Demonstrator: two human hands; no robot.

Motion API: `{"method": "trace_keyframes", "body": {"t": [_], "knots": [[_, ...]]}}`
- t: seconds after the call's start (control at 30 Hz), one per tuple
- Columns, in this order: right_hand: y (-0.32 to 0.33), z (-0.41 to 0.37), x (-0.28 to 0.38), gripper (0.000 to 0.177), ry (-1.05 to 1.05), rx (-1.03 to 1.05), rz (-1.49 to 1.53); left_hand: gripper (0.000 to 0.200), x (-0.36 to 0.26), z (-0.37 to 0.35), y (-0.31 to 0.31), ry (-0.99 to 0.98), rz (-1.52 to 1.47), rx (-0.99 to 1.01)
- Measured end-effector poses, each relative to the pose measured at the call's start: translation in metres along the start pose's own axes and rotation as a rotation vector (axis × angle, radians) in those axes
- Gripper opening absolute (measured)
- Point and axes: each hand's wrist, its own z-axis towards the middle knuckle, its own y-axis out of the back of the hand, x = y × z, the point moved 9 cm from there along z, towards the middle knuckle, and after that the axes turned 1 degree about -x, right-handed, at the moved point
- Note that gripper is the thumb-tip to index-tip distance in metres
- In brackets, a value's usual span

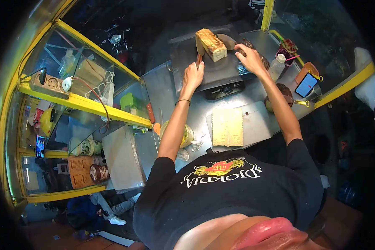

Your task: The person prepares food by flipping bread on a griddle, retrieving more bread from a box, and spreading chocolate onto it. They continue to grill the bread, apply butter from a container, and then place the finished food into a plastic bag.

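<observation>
A browned bread loaf (212, 44) sits on the dark griddle (182, 50) over a Rinnai stove. My left hand (193, 76) is closed round the brown handle of a spatula (199, 52), whose blade is against the loaf's left side. At the loaf's right is a second flat blade (226, 42), with my right hand (251, 60) beside it, fingers curled; its handle is hidden by the hand. Nearer my body, a pale yellow bread slab (227, 127) lies on a white board (253, 123).
A bottle (277, 66), a phone (306, 85) and containers stand at the right. To the left are a tub (186, 135), an orange-handled tool (150, 113) and a yellow-framed glass case (87, 100). A seated person's legs (112, 207) show at the lower left.
</observation>
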Motion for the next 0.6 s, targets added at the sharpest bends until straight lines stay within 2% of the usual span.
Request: {"method": "trace_keyframes", "body": {"t": [0.07, 0.13, 0.2, 0.27, 0.33, 0.37, 0.4, 0.47, 0.5, 0.53, 0.6], "knots": [[-0.009, -0.013, 0.005, 0.029, -0.036, 0.046, 0.046, 0.052, -0.001, 0.001, 0.001, -0.021, 0.015, 0.019], [-0.012, -0.026, 0.016, 0.029, 0.012, 0.015, 0.056, 0.052, 0.0, -0.002, 0.006, -0.074, 0.025, 0.012], [-0.009, -0.034, 0.013, 0.029, 0.008, -0.016, 0.214, 0.053, 0.018, -0.003, 0.015, -0.051, -0.02, 0.002], [-0.004, -0.046, -0.013, 0.025, -0.241, 0.063, 0.494, 0.053, 0.046, -0.014, 0.027, 0.041, -0.144, 0.019], [0.004, -0.057, -0.043, 0.023, -0.331, 0.052, 0.657, 0.052, 0.057, -0.046, 0.042, 0.251, -0.279, 0.069], [0.003, -0.064, -0.056, 0.029, -0.403, 0.083, 0.728, 0.052, 0.046, -0.062, 0.048, 0.179, -0.289, 0.015], [0.005, -0.067, -0.057, 0.029, -0.407, 0.089, 0.728, 0.052, 0.042, -0.076, 0.043, 0.185, -0.289, 0.016], [0.003, -0.081, -0.074, 0.035, -0.596, 0.107, 0.812, 0.055, 0.038, -0.097, 0.026, 0.269, -0.397, 0.069], [-0.001, -0.083, -0.076, 0.042, -0.574, 0.185, 0.902, 0.053, 0.04, -0.104, 0.014, 0.331, -0.494, 0.121], [-0.001, -0.088, -0.081, 0.042, -0.581, 0.187, 0.906, 0.053, 0.038, -0.109, 0.009, 0.337, -0.489, 0.125], [0.003, -0.096, -0.074, 0.048, -0.557, 0.182, 1.014, 0.042, 0.037, -0.117, -0.009, 0.464, -0.994, 0.086]]}}
